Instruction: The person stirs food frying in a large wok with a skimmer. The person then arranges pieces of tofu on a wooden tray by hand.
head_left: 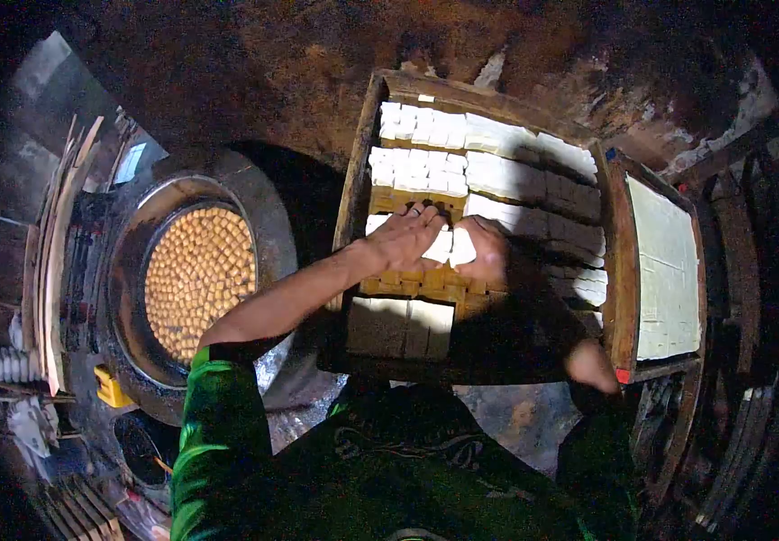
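In the middle of a wooden tray (348, 194) with a woven bottom, my left hand (407, 236) grips white tofu pieces (441, 245) from the left, its fingers closed over them. One finger wears a ring. From the right, my right hand (487, 248) curls around a tofu piece (462, 246), close beside the left fingers. Cut tofu (418, 171) lies in rows above both hands. Larger tofu slabs (398, 327) lie at the front left of the tray, and more rows at the right are partly in shadow.
On the left stands a large round pan (128, 270) filled with many small golden-brown fried pieces (200, 279). A second wooden frame (624, 270) to the right holds a wide white tofu sheet (666, 266). A yellow object (112, 386) sits by the pan; wooden planks (60, 261) stand beyond.
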Motion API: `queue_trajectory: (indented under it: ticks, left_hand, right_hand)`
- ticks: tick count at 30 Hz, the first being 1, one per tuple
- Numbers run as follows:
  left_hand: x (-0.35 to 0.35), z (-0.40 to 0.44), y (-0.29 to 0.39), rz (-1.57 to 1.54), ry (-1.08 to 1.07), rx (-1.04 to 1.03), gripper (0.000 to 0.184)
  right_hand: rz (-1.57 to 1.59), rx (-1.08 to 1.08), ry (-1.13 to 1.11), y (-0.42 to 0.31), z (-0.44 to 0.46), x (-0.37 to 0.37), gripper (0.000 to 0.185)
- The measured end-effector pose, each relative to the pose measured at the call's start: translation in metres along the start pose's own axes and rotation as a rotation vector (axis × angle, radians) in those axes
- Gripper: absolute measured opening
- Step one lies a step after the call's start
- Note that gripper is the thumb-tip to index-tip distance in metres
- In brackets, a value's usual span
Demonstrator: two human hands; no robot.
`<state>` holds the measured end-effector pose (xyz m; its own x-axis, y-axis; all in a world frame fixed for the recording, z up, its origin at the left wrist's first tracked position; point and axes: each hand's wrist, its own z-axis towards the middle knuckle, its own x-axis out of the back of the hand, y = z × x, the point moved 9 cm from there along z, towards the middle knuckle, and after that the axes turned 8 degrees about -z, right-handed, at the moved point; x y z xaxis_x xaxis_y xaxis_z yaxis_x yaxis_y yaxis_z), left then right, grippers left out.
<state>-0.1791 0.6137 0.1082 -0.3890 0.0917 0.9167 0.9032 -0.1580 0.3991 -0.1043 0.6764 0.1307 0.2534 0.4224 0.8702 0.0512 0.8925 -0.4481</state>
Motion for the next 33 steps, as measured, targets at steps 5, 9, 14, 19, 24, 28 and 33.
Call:
queue_trajectory:
  ticks: [5, 9, 14, 19, 24, 28, 33]
  left_hand:
    - [-0.006, -0.003, 0.004, 0.032, 0.082, 0.012, 0.084]
    - [0.002, -0.006, 0.002, -0.017, 0.074, 0.046, 0.098]
    - [0.034, -0.034, -0.007, 0.025, 0.016, 0.132, 0.106]
    - [0.030, -0.051, -0.026, 0.132, -0.132, 0.238, 0.097]
    - [0.021, -0.048, -0.032, 0.175, -0.112, 0.172, 0.085]
    - [0.029, -0.053, -0.034, 0.119, 0.082, 0.137, 0.067]
    - [0.031, -0.053, -0.031, 0.108, 0.093, 0.092, 0.060]
  right_hand:
    - [-0.031, -0.071, 0.016, -0.003, 0.003, -0.008, 0.067]
    - [-0.061, -0.039, 0.040, -0.021, 0.002, 0.003, 0.086]
    - [-0.482, -0.027, -0.027, -0.061, -0.002, 0.031, 0.099]
    - [-0.364, -0.054, -0.190, -0.057, 0.029, -0.011, 0.101]
    - [-0.373, -0.032, -0.194, -0.043, 0.055, -0.042, 0.083]
    - [-0.181, -0.020, -0.094, -0.034, 0.049, -0.034, 0.058]
    - [-0.058, -0.073, -0.079, -0.025, 0.048, -0.036, 0.062]
